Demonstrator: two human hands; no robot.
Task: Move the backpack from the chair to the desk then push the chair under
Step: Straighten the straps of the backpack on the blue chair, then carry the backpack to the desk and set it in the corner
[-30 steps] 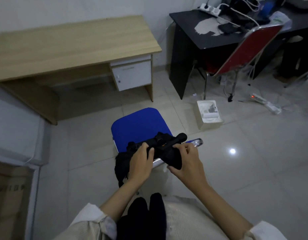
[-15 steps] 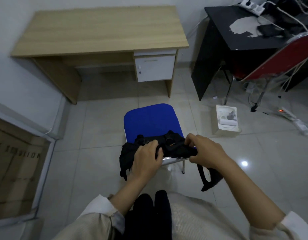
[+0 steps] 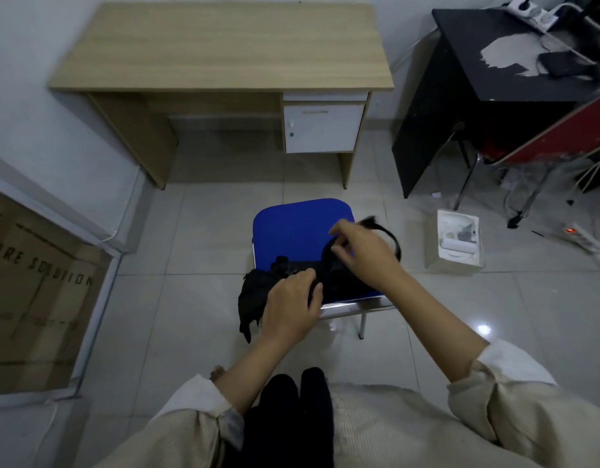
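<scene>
A black backpack (image 3: 258, 292) hangs over the back of a blue padded chair (image 3: 291, 228) that stands on the tiled floor in front of me. My left hand (image 3: 293, 307) grips the top of the backpack at the chair back. My right hand (image 3: 362, 251) is raised over the seat's right side and holds a black strap (image 3: 391, 236) of the backpack, which curves up past my fingers. The wooden desk (image 3: 224, 45) with a white drawer unit stands beyond the chair, its top bare.
A black table (image 3: 514, 72) with cables and a power strip stands at the right, with a red chair (image 3: 568, 136) against it. A white open box (image 3: 457, 241) and another power strip (image 3: 588, 239) lie on the floor at right. A cardboard carton (image 3: 32, 292) sits at left.
My right hand has risen from the chair back and pulled a backpack strap up over the seat. My left hand keeps its grip. The view has shifted toward the desk.
</scene>
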